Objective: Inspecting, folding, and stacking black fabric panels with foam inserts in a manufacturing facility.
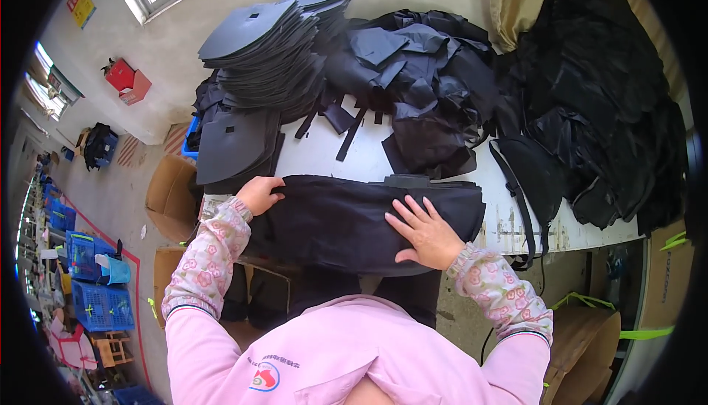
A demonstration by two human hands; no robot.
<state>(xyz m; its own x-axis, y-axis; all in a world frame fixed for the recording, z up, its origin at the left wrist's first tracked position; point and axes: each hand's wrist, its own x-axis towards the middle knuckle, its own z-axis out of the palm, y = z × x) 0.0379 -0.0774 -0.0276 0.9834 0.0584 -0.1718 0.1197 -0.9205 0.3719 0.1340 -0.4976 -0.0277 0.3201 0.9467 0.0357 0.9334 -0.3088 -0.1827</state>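
A wide black fabric piece (332, 220) lies across the table's front edge and hangs down toward me. At its upper left corner my left hand (257, 195) is closed, with the fabric edge between thumb and fingers. My right hand (424, 234) rests flat on the right half of the fabric, fingers spread. Thin dark grey sheets (417, 181) stick out from behind its upper right edge. Just beyond my left hand lies a low pile of dark grey foam-like sheets (232, 147), each with a small slot.
Behind stand a tall stack of grey sheets (258, 58), a heap of loose black fabric (442, 73) and a big pile of black bags (597, 95). One bag with straps (527, 176) lies at the right. Cardboard boxes (173, 198) stand left of the white table (317, 143).
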